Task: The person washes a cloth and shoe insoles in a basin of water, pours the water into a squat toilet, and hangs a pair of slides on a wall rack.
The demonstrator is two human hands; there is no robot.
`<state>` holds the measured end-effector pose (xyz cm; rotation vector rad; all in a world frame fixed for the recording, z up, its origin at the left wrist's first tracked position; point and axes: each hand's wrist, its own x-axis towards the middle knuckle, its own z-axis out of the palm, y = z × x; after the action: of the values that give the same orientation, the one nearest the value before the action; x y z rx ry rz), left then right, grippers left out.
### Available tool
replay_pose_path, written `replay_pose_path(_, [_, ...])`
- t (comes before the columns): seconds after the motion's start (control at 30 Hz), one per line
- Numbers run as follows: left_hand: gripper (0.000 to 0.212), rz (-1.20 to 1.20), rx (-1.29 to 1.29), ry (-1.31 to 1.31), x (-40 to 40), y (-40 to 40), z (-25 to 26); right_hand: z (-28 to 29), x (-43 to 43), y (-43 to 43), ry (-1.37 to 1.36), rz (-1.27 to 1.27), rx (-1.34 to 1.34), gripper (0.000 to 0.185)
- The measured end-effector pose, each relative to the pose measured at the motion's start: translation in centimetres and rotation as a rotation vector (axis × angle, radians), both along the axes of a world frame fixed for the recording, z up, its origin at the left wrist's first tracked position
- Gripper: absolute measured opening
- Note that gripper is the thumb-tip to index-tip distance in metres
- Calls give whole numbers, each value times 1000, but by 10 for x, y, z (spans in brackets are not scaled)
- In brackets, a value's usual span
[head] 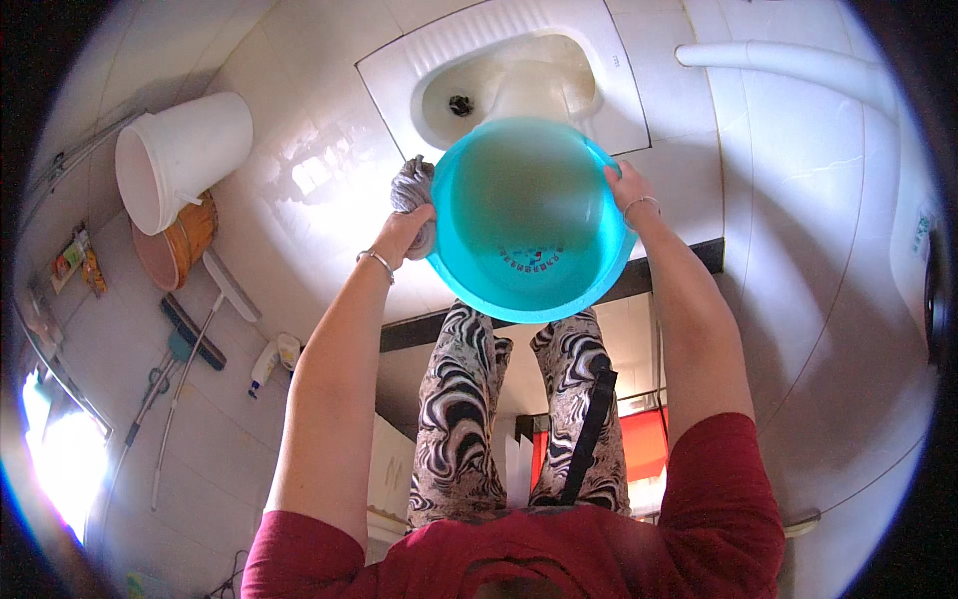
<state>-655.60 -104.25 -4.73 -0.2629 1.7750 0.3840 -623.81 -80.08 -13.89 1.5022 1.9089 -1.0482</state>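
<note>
Between both arms a turquoise plastic basin [539,288] is held up, tilted away over the near edge of a white ceramic squat toilet [629,112]. Murky water [528,195] lies inside it, towards the far side. My left hand [412,228] grips the basin's left rim together with a bunched grey cloth [413,187], which hangs outside the rim. My right hand [630,192] holds the right rim, its fingers partly hidden by the basin. Both wrists wear bracelets.
At the left, a white plastic bucket [198,150] lies above an orange-brown bucket [191,228]. Near them are a squeegee [232,288], a brush [191,329] and a white bottle [266,365]. A white pipe [778,58] runs at upper right. A dark threshold [404,331] crosses the floor.
</note>
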Motion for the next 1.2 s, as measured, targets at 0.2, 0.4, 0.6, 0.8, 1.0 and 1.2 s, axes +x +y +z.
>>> replay_pose_path(0.2, [31, 55, -32, -24, -5, -4, 3, -11, -3, -1, -11, 34, -47, 43])
replay_pose_path(0.4, [30, 127, 3, -100, -14, -8, 11, -8, -16, 2, -4, 103, -83, 47])
replay_pose_path(0.6, [36, 155, -8, -146, -25, 2, 23, -2, -31, 9, -70, 98, -174, 50])
replay_pose_path(0.8, [38, 251, 8, -162, -46, 10, 40, -7, -48, 23, -131, 227, -295, 51])
replay_pose_path(1.0, [39, 386, 99, -194, -69, 18, 54, -13, -65, 32, -235, 324, -397, 50])
replay_pose_path(1.2, [32, 508, 187, -236, -79, 27, 61, 0, -71, 37, -272, 416, -445, 54])
